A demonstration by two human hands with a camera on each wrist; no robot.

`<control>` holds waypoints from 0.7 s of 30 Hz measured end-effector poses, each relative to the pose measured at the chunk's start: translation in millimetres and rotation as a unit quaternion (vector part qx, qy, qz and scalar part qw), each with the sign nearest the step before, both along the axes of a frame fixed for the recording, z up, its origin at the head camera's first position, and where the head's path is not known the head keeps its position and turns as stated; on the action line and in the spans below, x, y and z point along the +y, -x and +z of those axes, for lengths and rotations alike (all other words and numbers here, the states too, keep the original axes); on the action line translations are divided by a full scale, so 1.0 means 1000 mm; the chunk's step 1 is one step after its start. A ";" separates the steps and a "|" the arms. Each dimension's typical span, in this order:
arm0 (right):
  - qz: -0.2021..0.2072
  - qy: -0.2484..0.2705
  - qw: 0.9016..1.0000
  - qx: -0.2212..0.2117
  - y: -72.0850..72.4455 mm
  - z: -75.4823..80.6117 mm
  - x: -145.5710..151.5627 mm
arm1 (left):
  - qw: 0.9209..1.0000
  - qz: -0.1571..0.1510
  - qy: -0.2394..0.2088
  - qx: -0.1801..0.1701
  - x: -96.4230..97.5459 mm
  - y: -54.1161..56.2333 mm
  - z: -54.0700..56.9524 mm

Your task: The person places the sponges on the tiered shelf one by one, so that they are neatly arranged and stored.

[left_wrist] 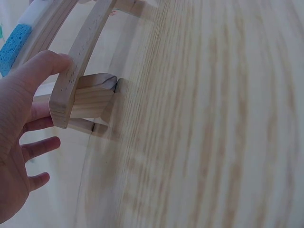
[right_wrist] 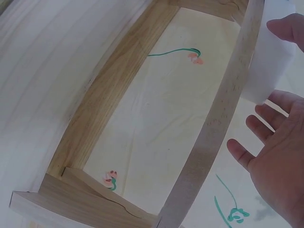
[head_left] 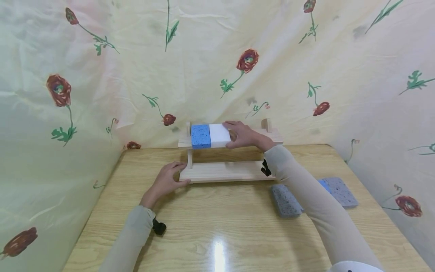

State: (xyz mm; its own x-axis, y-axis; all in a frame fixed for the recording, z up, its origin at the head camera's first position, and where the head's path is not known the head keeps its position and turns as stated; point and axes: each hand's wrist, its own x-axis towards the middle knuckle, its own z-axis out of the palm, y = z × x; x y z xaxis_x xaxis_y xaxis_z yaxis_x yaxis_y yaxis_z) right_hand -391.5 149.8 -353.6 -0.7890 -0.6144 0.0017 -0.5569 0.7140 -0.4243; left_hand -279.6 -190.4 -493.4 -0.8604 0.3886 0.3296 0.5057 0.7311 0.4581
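Note:
A two-tier wooden rack (head_left: 225, 172) stands at the far side of the table. On its upper tier a porous blue sponge (head_left: 201, 136) and a smooth white sponge (head_left: 219, 135) sit side by side, touching. My right hand (head_left: 242, 135) holds the white sponge by its right end, thumb at the front and fingers behind; the right wrist view shows the white sponge (right_wrist: 268, 54) between thumb and fingers, the other fingers spread. My left hand (head_left: 168, 178) grips the left end of the lower tier. In the left wrist view its thumb (left_wrist: 50, 64) presses the board's front edge.
Right of the rack, partly behind my right forearm, lie a grey sponge (head_left: 286, 201), another grey sponge (head_left: 340, 192) and a blue piece (head_left: 324, 186). A flower-printed cloth (head_left: 204, 68) hangs behind and beside the wooden table (head_left: 190, 230).

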 end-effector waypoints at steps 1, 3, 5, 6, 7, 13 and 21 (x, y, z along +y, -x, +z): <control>-0.002 0.000 1.000 -0.001 0.000 -0.001 0.000 | 1.000 0.001 0.000 0.000 0.000 0.000 0.000; -0.003 -0.002 1.000 -0.004 0.001 -0.001 0.000 | 1.000 0.001 0.000 0.000 0.000 -0.001 0.000; -0.005 -0.004 1.000 -0.005 0.001 -0.002 0.000 | 1.000 0.001 -0.001 -0.003 0.001 -0.001 0.001; -0.005 -0.007 1.000 -0.004 0.001 -0.002 0.000 | 1.000 0.002 -0.002 -0.004 0.001 -0.001 0.001; -0.005 -0.010 1.000 -0.004 0.000 -0.002 0.000 | 1.000 0.003 -0.002 -0.006 0.001 -0.002 0.001; -0.004 -0.027 1.000 0.009 -0.003 0.000 0.002 | 1.000 0.008 -0.001 -0.013 0.002 -0.002 0.003; -0.010 -0.027 0.999 0.028 -0.009 0.001 0.009 | 1.000 0.009 -0.005 -0.017 0.002 -0.003 0.004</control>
